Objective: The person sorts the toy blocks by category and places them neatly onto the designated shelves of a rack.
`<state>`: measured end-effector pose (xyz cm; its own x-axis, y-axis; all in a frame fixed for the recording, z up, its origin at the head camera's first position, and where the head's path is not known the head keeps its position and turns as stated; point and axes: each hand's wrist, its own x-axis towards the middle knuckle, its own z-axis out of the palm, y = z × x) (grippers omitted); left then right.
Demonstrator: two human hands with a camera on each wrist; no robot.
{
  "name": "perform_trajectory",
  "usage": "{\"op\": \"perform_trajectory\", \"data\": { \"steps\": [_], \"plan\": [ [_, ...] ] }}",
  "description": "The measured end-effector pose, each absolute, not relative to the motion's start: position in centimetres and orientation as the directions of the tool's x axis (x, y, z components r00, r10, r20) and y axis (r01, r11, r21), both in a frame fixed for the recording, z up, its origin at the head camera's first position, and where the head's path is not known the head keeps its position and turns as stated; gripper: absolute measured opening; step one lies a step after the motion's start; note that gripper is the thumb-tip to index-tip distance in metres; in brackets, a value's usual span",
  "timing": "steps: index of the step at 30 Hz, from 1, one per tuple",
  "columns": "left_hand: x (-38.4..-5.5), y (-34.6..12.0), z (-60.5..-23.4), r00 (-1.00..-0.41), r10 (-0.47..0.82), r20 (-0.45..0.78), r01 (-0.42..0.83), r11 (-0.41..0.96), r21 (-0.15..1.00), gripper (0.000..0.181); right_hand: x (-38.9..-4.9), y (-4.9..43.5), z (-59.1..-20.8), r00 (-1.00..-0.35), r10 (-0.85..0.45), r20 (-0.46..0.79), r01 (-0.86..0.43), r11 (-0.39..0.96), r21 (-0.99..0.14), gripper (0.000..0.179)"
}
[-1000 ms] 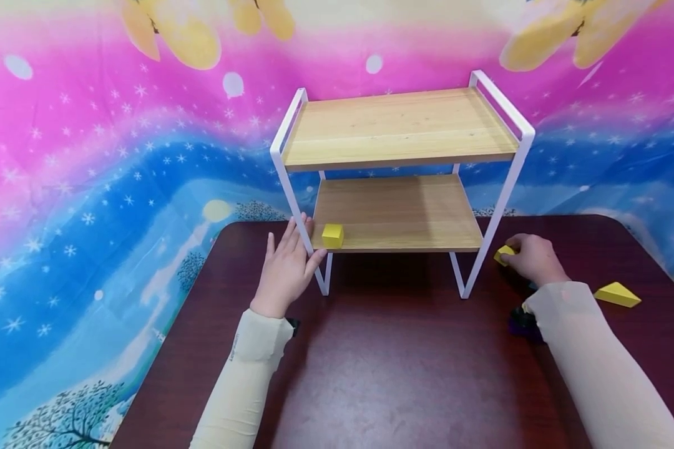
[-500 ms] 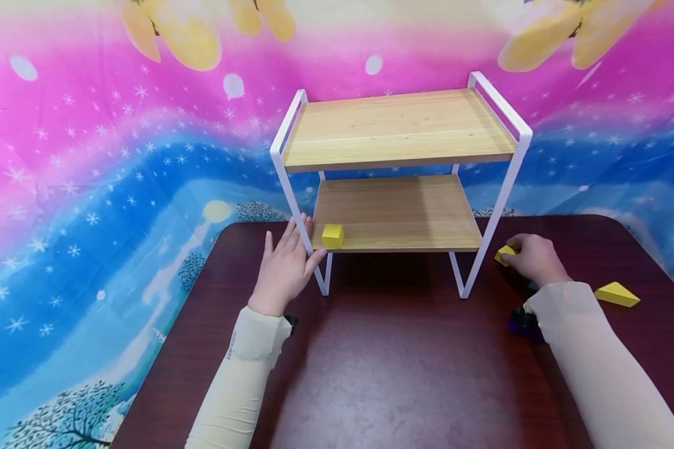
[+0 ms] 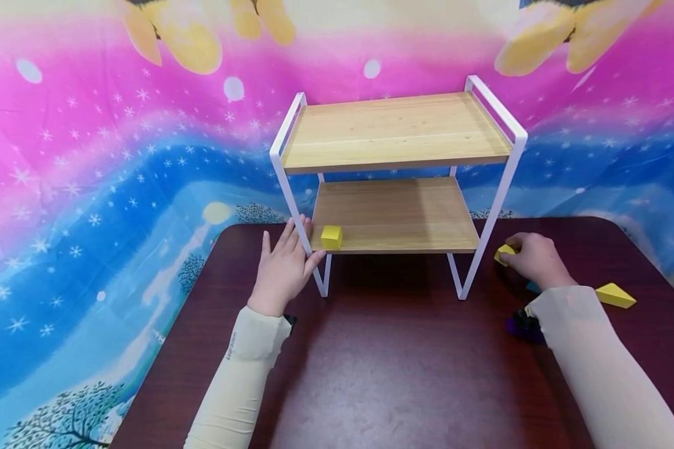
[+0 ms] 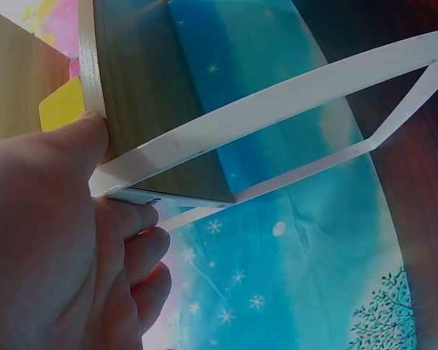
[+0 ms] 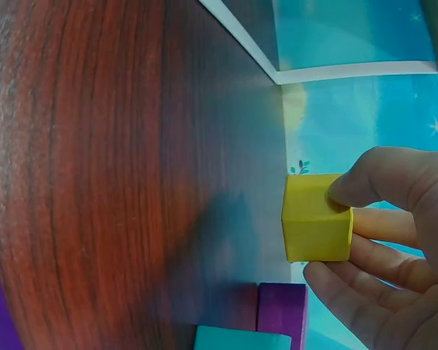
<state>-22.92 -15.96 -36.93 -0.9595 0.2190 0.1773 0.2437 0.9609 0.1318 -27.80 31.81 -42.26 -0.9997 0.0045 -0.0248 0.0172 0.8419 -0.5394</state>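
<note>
My left hand holds the left front leg of a two-tier shelf rack at the lower board. Its thumb lies at the board's front corner, and the other fingers are outside the white frame. On that lower board, near the thumb, sits a yellow cube. To the right of the rack, my right hand pinches a yellow block between thumb and fingers. The right wrist view shows the block with two faces meeting at an edge. A shadow falls on the tabletop beside it.
A yellow triangular block lies right of my right wrist. Teal and purple blocks are near the right hand, partly covered by the arm in the head view. A patterned cloth hangs behind the dark wooden table.
The head view has shifted slightly, so the rack appears a little lower. Both hands keep their places, the right one pinching the yellow block throughout.
</note>
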Motion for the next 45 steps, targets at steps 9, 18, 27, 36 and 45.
{"op": "perform_trajectory", "data": {
  "steps": [9,18,27,36,45],
  "plan": [
    [-22.8,-16.0,-36.8,-0.958,0.221,0.182,0.249,0.958,0.144,0.073,-27.3,31.7,-42.0,-1.000,0.002,0.001,0.001,0.842,-0.540,0.049],
    [-22.7,-15.9,-36.7,-0.957,0.224,0.182,0.253,0.955,0.155,0.073,-26.9,32.0,-41.9,-1.000,-0.007,0.013,-0.012,0.839,-0.544,0.049],
    [-22.6,-16.0,-36.9,-0.952,0.228,0.205,0.264,0.950,0.169,0.073,-26.5,31.7,-41.3,-0.998,-0.020,0.059,-0.048,0.845,-0.533,0.048],
    [-22.7,-15.9,-37.0,-0.958,0.225,0.178,0.255,0.952,0.171,0.075,-25.7,31.1,-40.8,-0.998,-0.009,0.054,-0.037,0.833,-0.552,0.053],
    [-22.8,-15.9,-37.2,-0.954,0.224,0.199,0.261,0.948,0.181,0.074,-25.5,31.1,-40.7,-0.996,-0.031,0.089,-0.074,0.838,-0.541,0.051]
  ]
}}
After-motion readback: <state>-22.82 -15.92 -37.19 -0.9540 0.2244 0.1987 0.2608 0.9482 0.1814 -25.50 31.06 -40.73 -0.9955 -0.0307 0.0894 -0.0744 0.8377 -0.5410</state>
